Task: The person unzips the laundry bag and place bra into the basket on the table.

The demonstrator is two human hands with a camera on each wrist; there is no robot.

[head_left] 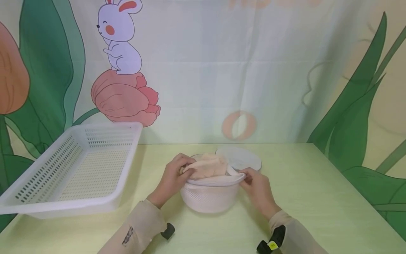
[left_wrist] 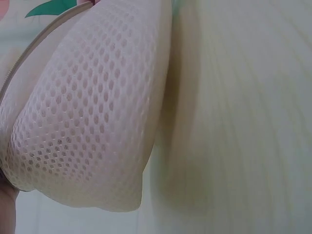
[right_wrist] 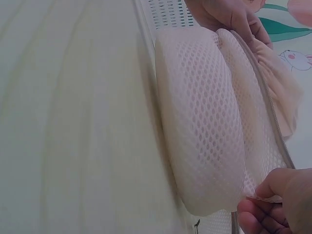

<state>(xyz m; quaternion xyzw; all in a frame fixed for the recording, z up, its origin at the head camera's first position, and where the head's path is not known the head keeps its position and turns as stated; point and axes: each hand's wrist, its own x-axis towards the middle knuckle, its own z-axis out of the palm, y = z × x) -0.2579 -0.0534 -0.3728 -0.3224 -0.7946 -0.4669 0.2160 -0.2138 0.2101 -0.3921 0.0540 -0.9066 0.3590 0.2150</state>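
Observation:
A white mesh laundry bag (head_left: 209, 197), round with a zipper along its rim, sits upright on the table with its round lid (head_left: 242, 158) folded back behind it. Peach fabric (head_left: 209, 166) lies bunched at the bag's opening. At the left side of the rim, my left hand (head_left: 172, 176) pinches the peach fabric. My right hand (head_left: 260, 190) pinches the rim on the opposite side between thumb and fingers, plain in the right wrist view. The mesh wall (left_wrist: 92, 97) fills much of the left wrist view, where most of the left hand is out of frame.
To the left stands a large white plastic basket (head_left: 118, 183) with slotted walls. Behind the pale wooden table (head_left: 317, 197) hangs a printed cloth backdrop (head_left: 196, 70) with a rabbit and flowers. Dark wrist devices (head_left: 272, 241) sit at both sleeves.

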